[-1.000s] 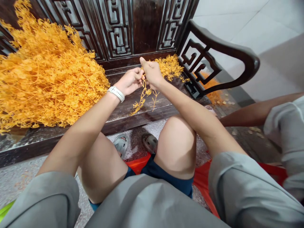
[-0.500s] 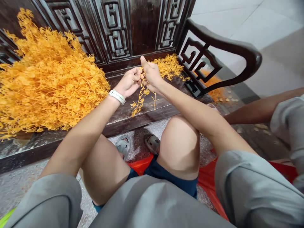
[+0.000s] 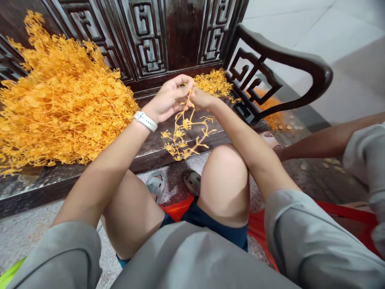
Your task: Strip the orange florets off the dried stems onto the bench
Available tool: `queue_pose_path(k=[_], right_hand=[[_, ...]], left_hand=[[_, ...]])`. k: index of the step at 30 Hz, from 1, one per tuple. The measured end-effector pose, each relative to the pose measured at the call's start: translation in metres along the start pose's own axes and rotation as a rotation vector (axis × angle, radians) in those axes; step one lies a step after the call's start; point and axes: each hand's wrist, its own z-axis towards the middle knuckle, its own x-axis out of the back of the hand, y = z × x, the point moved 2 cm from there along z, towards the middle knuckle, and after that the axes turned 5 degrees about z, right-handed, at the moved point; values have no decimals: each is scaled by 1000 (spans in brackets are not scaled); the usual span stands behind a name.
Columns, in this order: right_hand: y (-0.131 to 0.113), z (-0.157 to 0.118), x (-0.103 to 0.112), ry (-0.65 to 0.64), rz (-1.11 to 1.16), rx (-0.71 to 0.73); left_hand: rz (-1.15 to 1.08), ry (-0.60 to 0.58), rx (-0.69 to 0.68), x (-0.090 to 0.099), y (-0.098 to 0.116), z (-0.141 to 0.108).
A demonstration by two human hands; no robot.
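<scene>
My left hand (image 3: 171, 98), with a pale watch band at the wrist, pinches the upper end of an orange plastic flower stem (image 3: 186, 123). Right beside it is my right hand (image 3: 202, 98), its fingers closed around the same spot and partly hidden. From between the hands the thin branching stem hangs down past the bench's front edge. A large heap of orange plastic flower sprays (image 3: 69, 108) lies to the left on the dark wooden bench (image 3: 150, 138). Behind my right hand rests a smaller pile of orange pieces (image 3: 215, 83).
A carved armrest (image 3: 288, 60) curves up at the bench's right end. Beyond it, more orange pieces (image 3: 267, 110) lie on the floor. Another person's leg (image 3: 325, 136) is at the right. My knees are close to the bench's front edge, above a red plastic stool (image 3: 177, 208).
The hanging stem has come into fuller view and now reaches lower. My right hand has turned over, its thumb no longer pointing up. My left hand has shifted slightly up.
</scene>
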Motion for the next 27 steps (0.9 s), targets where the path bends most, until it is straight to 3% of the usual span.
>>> queue_pose_path(k=[2, 5, 7, 9, 11, 15, 18, 23, 27], right_hand=[[4, 3, 17, 145, -179, 73], [5, 2, 59, 652, -351, 254], [3, -3, 80, 808, -378, 319], [0, -8, 87, 753, -348, 341], [-6, -14, 79, 631, -286, 336], [-24, -25, 37, 328, -157, 258], [-39, -28, 8, 147, -192, 264], [-54, -26, -13, 67, -378, 400], [-54, -20, -16, 162, -424, 463]], left_hand=[[10, 70, -8, 17, -3, 4], [5, 167, -13, 35, -8, 11], [-23, 225, -5, 43, -13, 17], [-61, 282, 7, 49, -18, 23], [-99, 326, 1, 54, -24, 30], [-169, 392, -59, 64, -32, 40], [-142, 409, -98, 69, -33, 43], [-144, 429, -119, 71, -26, 39], [-215, 421, -12, 67, -21, 29]])
